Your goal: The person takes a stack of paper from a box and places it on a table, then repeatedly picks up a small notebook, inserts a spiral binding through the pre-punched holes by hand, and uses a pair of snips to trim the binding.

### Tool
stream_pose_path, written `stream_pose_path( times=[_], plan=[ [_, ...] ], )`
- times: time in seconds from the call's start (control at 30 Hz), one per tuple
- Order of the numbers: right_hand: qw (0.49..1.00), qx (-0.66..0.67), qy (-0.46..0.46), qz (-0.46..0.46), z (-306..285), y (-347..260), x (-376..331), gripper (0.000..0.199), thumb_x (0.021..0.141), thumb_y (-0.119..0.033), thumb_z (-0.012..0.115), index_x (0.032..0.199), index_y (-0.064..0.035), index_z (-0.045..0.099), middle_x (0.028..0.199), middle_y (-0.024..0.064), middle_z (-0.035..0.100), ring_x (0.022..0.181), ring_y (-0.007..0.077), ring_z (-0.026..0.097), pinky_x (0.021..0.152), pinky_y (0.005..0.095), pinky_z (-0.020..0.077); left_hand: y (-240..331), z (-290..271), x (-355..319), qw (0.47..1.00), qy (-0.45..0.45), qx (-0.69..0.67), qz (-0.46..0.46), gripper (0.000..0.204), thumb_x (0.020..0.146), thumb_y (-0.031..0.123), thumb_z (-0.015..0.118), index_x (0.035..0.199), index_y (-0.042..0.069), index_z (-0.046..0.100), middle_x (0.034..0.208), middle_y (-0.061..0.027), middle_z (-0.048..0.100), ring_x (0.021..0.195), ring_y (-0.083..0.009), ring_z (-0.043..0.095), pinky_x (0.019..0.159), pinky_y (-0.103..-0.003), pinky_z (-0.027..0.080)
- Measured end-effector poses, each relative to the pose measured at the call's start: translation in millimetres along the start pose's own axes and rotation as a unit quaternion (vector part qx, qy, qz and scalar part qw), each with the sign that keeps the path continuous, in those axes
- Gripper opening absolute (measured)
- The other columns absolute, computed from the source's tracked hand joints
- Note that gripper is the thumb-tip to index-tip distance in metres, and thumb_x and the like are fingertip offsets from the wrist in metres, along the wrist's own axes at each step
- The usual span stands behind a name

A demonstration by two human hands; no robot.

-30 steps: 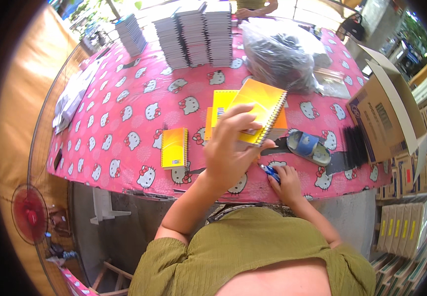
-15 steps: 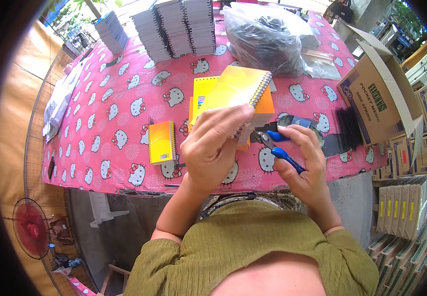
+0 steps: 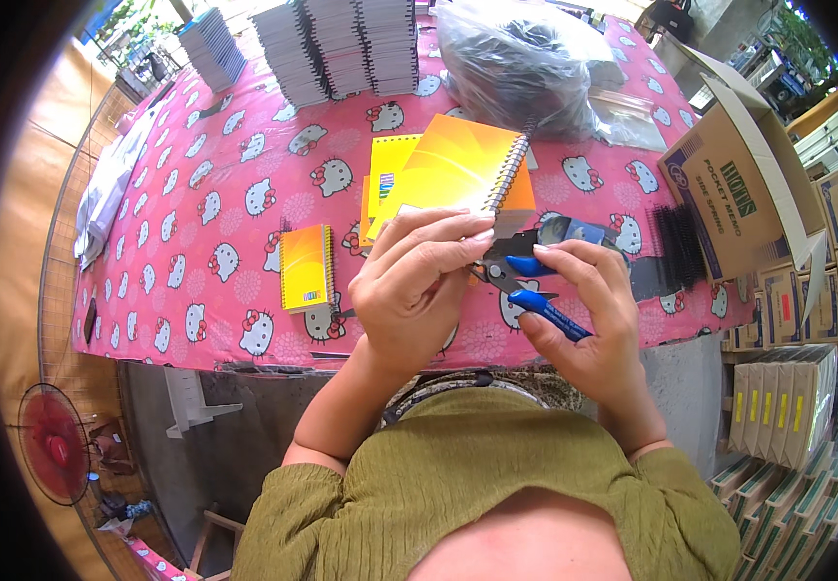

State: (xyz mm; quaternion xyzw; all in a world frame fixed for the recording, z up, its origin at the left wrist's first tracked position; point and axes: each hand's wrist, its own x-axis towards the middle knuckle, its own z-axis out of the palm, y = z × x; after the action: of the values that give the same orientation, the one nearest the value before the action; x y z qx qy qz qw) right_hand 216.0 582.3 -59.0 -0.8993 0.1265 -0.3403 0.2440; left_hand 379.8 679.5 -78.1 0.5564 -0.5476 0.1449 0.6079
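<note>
My left hand [image 3: 414, 286] is closed on the near end of a yellow-orange spiral notebook [image 3: 457, 165], tilted up with its black coil on the right side. In my right hand [image 3: 598, 320] are wire cutters with blue handles [image 3: 549, 312]. Their handles are spread, and the jaws reach the coil's lower end beside my left fingertips; the exact contact is hidden. More yellow notebooks [image 3: 380, 182] lie beneath the held one. A smaller-looking yellow-orange spiral notebook [image 3: 305, 268] lies alone to the left of my left hand.
Tall stacks of coil-bound notebooks [image 3: 336, 53] stand at the back beside a clear plastic bag [image 3: 516, 73] of dark contents. At right are black coils [image 3: 678, 247] and an open cardboard box [image 3: 729, 184]. A pink patterned cloth [image 3: 235, 213] covers the table.
The cutters have moved left, bringing their jaws against the coil end by my left fingers. My left hand keeps its hold on the notebook, whose cover now shows more fully.
</note>
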Motion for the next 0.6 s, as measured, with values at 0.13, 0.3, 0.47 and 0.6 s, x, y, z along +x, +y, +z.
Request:
stream_pose_path(
  times=[0.13, 0.3, 0.47, 0.6],
  plan=[
    [0.982, 0.150, -0.077, 0.091, -1, 6, 4, 0.040, 0.078, -0.025, 0.072, 0.108, -0.0021, 0.061, 0.098, 0.0103, 0.061, 0.088, 0.0256, 0.057, 0.078, 0.0363, 0.0459, 0, -1, 0, 1.000, 0.002, 0.008, -0.002, 0.023, 0.064, -0.012, 0.069, 0.080, 0.003, 0.067, 0.088, -0.0084, 0.070, 0.082, -0.0241, 0.066, 0.070, -0.032, 0.050],
    [0.511, 0.710, -0.303, 0.378, 13, 46, -8, 0.032, 0.089, -0.025, 0.061, 0.104, 0.0023, 0.061, 0.088, 0.0065, 0.063, 0.080, 0.0167, 0.058, 0.074, 0.0288, 0.0467, -2, -2, -2, 0.999, -0.006, 0.018, 0.029, 0.019, 0.065, -0.009, 0.071, 0.079, 0.003, 0.067, 0.084, -0.0086, 0.070, 0.081, -0.0235, 0.067, 0.070, -0.031, 0.050],
    [0.834, 0.452, -0.149, 0.279, 43, 40, -33, 0.033, 0.087, -0.025, 0.063, 0.108, -0.0008, 0.059, 0.108, 0.0133, 0.061, 0.098, 0.0221, 0.057, 0.084, 0.0333, 0.0452, -2, -18, 7, 0.997, 0.064, 0.024, 0.026, 0.022, 0.067, -0.011, 0.070, 0.084, 0.001, 0.065, 0.085, -0.0119, 0.069, 0.080, -0.0241, 0.066, 0.070, -0.033, 0.050],
    [0.980, -0.115, -0.082, 0.141, 89, 116, -109, 0.045, 0.079, -0.027, 0.070, 0.113, -0.0013, 0.058, 0.104, 0.0173, 0.060, 0.103, 0.0317, 0.055, 0.088, 0.0404, 0.0435, 6, -88, 25, 0.945, 0.296, 0.115, -0.073, 0.024, 0.079, -0.009, 0.065, 0.101, -0.004, 0.059, 0.098, -0.0193, 0.065, 0.089, -0.0217, 0.063, 0.076, -0.030, 0.054]
  ],
)
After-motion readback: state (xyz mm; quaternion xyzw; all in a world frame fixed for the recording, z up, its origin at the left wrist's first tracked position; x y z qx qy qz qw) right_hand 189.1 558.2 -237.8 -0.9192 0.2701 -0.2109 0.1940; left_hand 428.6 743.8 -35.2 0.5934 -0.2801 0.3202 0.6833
